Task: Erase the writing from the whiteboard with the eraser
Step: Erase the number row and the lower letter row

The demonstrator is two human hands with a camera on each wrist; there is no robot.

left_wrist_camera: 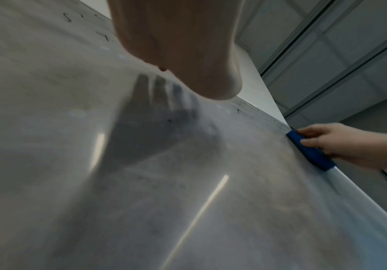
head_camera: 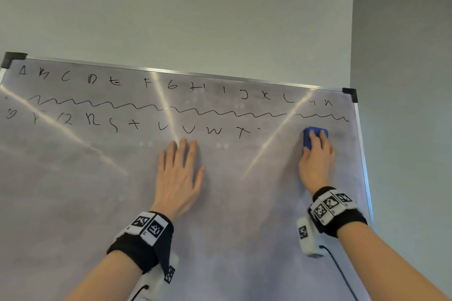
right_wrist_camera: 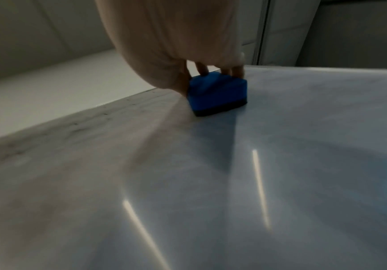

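The whiteboard [head_camera: 97, 203] fills the head view, with two rows of black letters [head_camera: 171, 85] and a wavy line [head_camera: 195, 111] between them. My right hand [head_camera: 316, 161] grips a blue eraser [head_camera: 308, 137] and holds it against the board near the right edge, just under the wavy line. A grey smudge [head_camera: 340, 135] lies right of it. In the right wrist view the eraser [right_wrist_camera: 217, 93] sits flat on its dark felt, fingers [right_wrist_camera: 237, 70] curled over the top. My left hand [head_camera: 179, 173] lies flat on the board with straight fingers, below the lower letters.
The board's metal frame has black corner caps [head_camera: 351, 94] at the top right and at the top left [head_camera: 12, 57]. A plain grey wall [head_camera: 195, 7] rises above. Light streaks [head_camera: 269, 144] reflect off the board. Cables hang from both wrist cameras [head_camera: 309, 237].
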